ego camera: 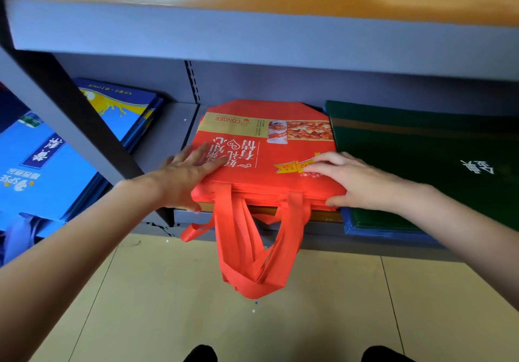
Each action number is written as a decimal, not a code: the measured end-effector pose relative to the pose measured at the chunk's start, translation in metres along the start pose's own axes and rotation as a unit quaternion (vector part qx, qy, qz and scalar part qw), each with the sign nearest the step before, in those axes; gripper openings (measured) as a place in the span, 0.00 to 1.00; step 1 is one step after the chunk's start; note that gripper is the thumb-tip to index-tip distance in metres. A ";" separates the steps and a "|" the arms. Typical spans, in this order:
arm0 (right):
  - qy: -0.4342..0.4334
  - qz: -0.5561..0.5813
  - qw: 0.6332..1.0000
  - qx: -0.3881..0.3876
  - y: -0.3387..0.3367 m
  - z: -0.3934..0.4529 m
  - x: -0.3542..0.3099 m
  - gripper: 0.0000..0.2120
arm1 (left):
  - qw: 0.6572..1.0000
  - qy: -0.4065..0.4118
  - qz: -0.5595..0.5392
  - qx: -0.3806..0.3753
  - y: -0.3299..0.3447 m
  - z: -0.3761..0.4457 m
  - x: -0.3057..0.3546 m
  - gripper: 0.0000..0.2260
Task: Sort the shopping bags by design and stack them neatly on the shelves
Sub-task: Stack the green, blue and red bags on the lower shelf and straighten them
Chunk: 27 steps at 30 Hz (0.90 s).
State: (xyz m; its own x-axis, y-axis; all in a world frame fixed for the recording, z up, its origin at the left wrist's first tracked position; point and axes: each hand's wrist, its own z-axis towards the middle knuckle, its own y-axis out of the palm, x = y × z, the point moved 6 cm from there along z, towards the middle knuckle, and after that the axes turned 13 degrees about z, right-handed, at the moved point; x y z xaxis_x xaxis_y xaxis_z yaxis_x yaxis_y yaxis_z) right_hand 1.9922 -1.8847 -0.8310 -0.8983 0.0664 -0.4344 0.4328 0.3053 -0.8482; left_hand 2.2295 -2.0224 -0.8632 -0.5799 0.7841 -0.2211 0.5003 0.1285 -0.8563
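I see the red bag stack point(264, 159) flat on the grey shelf point(165, 134), between blue bags point(45, 170) and green bags point(421, 165). Long axis runs front to back; handles point(247, 249) hang toward me. Left hand point(185, 170) and right hand point(351, 179): fingers spread on top, thumbs at the front edge.

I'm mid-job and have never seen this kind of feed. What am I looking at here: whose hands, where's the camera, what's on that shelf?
There is no machine here. A person wears one camera on the head, looking down at both bare hands. The left hand and right hand lie on a stack of red bags on a grey shelf; each thumb sits at the stack's front edge. The red handles hang over that edge. Left lie blue bags, right lie dark green bags. Below is tiled floor.
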 end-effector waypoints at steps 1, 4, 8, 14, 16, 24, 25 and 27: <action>-0.026 0.025 0.999 0.017 -0.004 -0.002 -0.008 0.30 | 0.999 0.031 -0.019 0.009 -0.005 -0.006 0.003 0.45; -0.065 0.083 0.993 0.043 -0.009 0.003 -0.025 0.20 | 0.987 0.068 -0.130 0.060 -0.022 -0.018 0.005 0.31; -0.010 0.079 0.997 0.013 0.006 0.027 -0.020 0.25 | 0.989 0.063 -0.125 0.057 -0.029 -0.007 0.004 0.25; 0.052 0.053 0.995 -0.071 0.015 0.049 -0.007 0.34 | 0.982 0.084 -0.157 -0.055 -0.031 0.015 -0.007 0.21; 0.057 0.054 0.992 -0.102 0.008 0.053 -0.007 0.30 | 0.976 0.077 -0.200 -0.044 -0.039 0.017 -0.011 0.14; 0.057 0.328 0.943 0.016 -0.040 0.050 -0.002 0.17 | 0.970 -0.012 -0.195 0.142 -0.070 0.013 -0.028 0.11; 0.035 0.296 0.954 0.028 -0.044 0.051 -0.005 0.20 | 0.965 -0.015 -0.199 0.170 -0.076 0.011 -0.031 0.10; 0.001 0.270 0.962 0.049 -0.052 0.056 -0.012 0.20 | 0.951 -0.009 -0.214 0.221 -0.087 0.008 -0.037 0.08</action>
State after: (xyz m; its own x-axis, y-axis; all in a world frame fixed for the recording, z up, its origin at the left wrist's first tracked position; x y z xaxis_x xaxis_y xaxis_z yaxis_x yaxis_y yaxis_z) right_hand 1.9849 -1.9546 -0.7989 -0.5405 0.1913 -0.8193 0.8413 0.1355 -0.5233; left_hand 2.2019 -2.0673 -0.7846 -0.6830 0.7059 0.1877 -0.1013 0.1629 -0.9814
